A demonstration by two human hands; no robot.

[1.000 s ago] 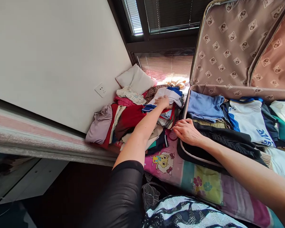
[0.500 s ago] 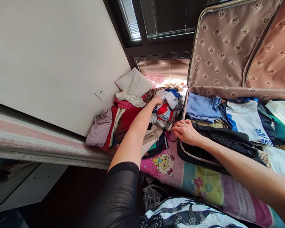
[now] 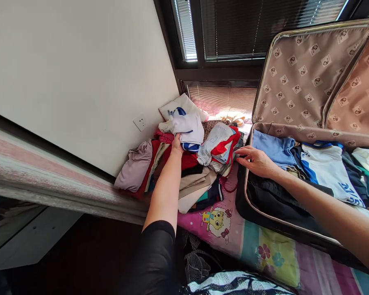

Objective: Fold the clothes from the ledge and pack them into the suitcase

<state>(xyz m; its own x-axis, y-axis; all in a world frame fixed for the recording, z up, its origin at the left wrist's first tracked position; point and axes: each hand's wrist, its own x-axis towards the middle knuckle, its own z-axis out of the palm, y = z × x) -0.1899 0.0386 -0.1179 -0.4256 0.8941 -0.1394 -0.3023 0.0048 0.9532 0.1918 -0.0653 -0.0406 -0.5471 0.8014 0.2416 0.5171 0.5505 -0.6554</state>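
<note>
My left hand (image 3: 177, 143) grips a white and blue folded garment (image 3: 189, 127), raised over the clothes pile beside the wall. My right hand (image 3: 254, 160) hovers over the left rim of the open suitcase (image 3: 242, 196), fingers apart and holding nothing. Between the two hands lies a stack of red, white and grey clothes (image 3: 221, 143). Inside the suitcase are a blue folded garment (image 3: 272, 144), a white shirt with blue lettering (image 3: 329, 166) and black clothing (image 3: 276, 194).
A white pillow (image 3: 178, 102) leans in the corner by the wall socket (image 3: 139, 122). Mauve clothing (image 3: 134, 164) and beige trousers (image 3: 195, 182) lie on the left. The patterned lid (image 3: 310, 73) stands upright before the window. A cartoon-sheep bedcover (image 3: 217, 221) runs beneath the suitcase.
My left hand has lifted the white and blue garment off the stack and moved it left. My right hand has come off the suitcase edge and opened. The view has shifted slightly.
</note>
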